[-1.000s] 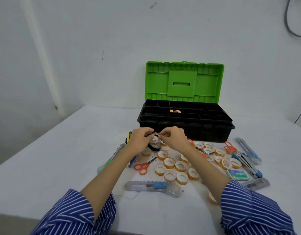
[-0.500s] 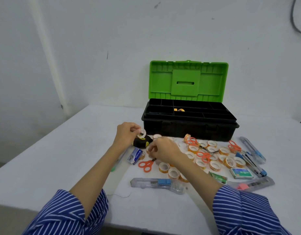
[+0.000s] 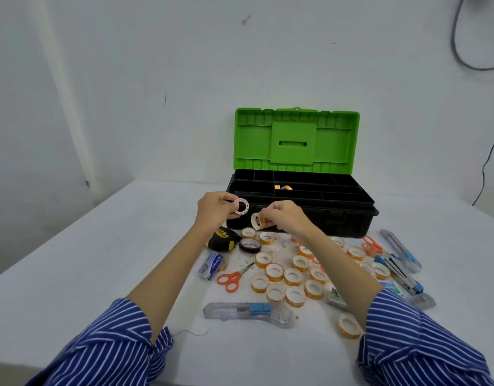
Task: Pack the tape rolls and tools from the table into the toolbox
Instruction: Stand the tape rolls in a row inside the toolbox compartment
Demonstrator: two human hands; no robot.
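While both hands hover just near of the open toolbox, left hand pinches a white tape roll at its fingertips; right hand has fingers curled round an orange-edged roll. More rolls, scissors, cutters lie scattered on the table, nearer and right

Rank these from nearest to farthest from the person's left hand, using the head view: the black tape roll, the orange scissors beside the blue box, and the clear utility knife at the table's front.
From the left hand:
1. Black tape roll, just below it, beside the tape measure.
2. Orange scissors, lower, mid-table.
3. Clear utility knife, nearest the person's sleeves.
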